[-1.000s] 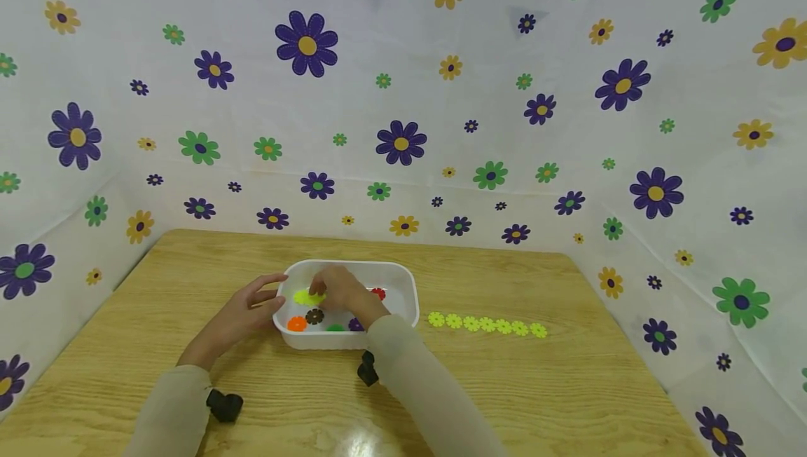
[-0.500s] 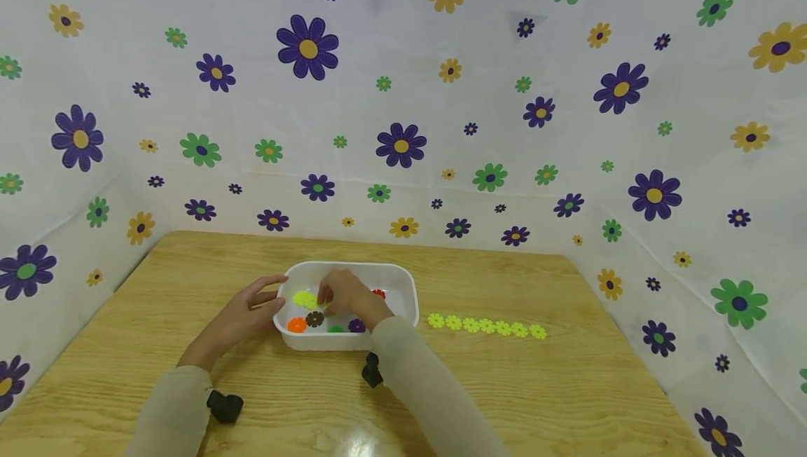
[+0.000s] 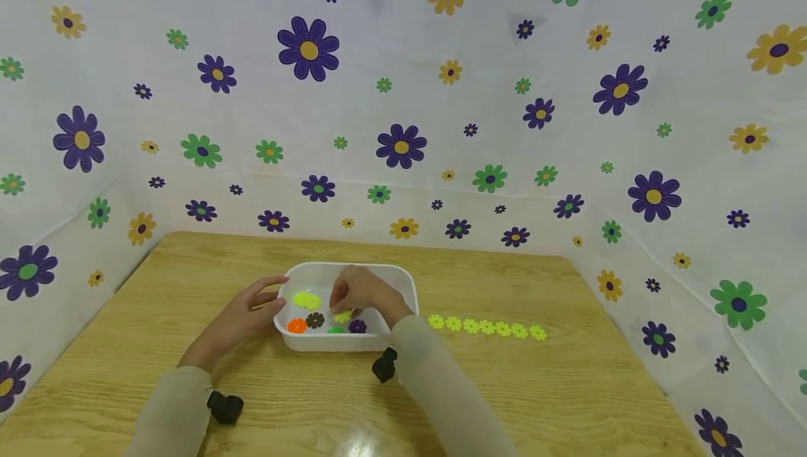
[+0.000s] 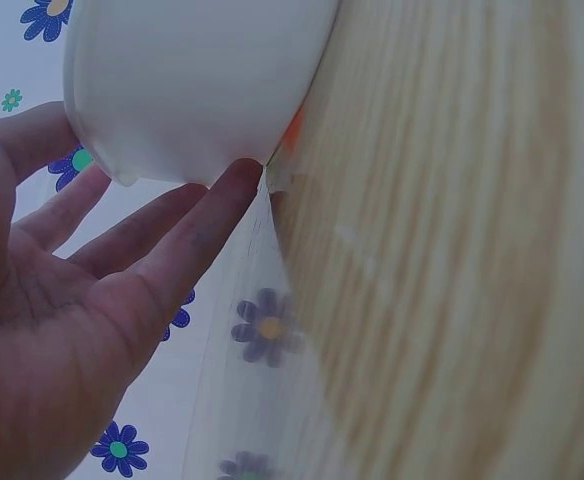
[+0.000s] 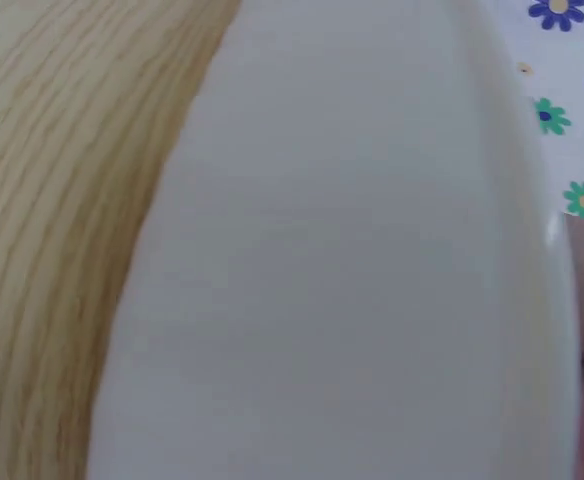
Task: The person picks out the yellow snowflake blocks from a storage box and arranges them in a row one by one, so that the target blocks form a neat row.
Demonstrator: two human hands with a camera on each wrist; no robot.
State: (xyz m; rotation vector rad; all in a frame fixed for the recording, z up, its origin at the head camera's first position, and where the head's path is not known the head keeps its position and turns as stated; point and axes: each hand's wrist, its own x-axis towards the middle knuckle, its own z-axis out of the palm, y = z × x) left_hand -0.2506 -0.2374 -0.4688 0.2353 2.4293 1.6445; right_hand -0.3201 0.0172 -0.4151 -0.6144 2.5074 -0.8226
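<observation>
In the head view a white plastic tub stands on the table. My right hand reaches down into it with curled fingers and pinches a yellow-green flower-shaped disc, partly covered by the fingertips. More yellow-green discs overlap at the tub's left end. Nearer the front wall lie an orange disc, a brown disc, a green disc and a purple disc. My left hand rests against the tub's left end; the left wrist view shows its fingers spread and fairly straight along the wall.
A straight row of several yellow-green discs lies right of the tub on the wooden table. Flower-printed white cloth stands behind the table and along both sides. The tub's outer wall fills most of the right wrist view.
My right hand has moved to the right inside the tub, away from the overlapping yellow-green discs, with one disc now at its fingertips. The left hand has stayed at the tub's end.
</observation>
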